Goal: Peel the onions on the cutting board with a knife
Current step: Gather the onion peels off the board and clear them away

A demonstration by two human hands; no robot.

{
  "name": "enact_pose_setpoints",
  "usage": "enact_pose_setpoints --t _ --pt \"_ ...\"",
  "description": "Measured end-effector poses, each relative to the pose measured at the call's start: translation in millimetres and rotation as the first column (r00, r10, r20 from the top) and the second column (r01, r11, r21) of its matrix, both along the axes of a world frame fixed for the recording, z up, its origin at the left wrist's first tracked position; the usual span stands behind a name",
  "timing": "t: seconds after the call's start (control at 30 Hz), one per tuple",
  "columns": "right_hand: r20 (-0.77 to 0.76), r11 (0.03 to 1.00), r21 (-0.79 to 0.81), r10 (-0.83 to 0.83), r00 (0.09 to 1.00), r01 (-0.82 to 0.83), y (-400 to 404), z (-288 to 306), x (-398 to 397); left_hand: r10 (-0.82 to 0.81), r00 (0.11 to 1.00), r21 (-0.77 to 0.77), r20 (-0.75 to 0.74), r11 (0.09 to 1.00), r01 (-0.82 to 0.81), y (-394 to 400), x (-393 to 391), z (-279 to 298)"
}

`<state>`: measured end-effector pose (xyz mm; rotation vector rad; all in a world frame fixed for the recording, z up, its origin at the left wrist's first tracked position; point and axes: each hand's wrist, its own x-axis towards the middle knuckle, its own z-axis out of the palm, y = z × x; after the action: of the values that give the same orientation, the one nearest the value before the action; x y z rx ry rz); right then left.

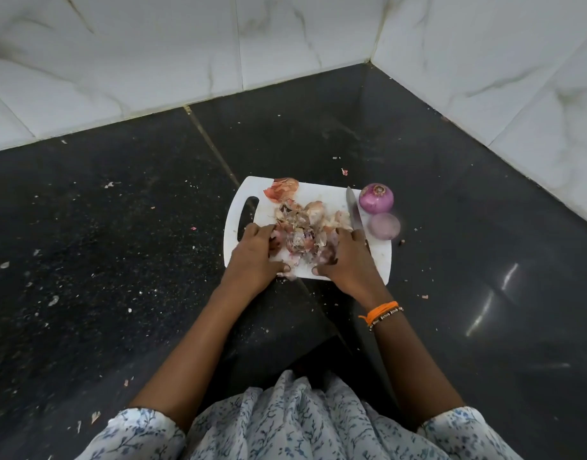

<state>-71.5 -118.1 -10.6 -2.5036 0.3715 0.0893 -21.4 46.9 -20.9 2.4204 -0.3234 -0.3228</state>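
A: Where are your hands sitting right now?

B: Your left hand (255, 252) and right hand (343, 257) are cupping a pile of onion skins (302, 230) between them on the white cutting board (378, 257), fingers bent loosely inward around the pile, not pinching anything.

A: And the knife and onions?

B: The knife (354, 210) is lying right against your right hand's outer edge, handle hidden under it. Two peeled onions (380, 210) are sitting just beyond the blade.

A: What is risking trouble?

B: Sweeping the skins could be dragging your fingers onto the blade, or nudging an onion off the board's edge.
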Motion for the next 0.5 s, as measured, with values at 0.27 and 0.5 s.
enact_pose_setpoints --t 0.27,0.5 --pt "0.043 0.998 0.061 -0.018 0.999 0.015 -5 4 32 0.033 0.991 -0.086 0.126 0.996 -0.022 -27 21 3" --pt "-0.106 0.990 -0.075 0.107 0.989 -0.116 -25 17 33 -0.161 0.981 0.148 0.106 0.978 0.144 -11 42 23"
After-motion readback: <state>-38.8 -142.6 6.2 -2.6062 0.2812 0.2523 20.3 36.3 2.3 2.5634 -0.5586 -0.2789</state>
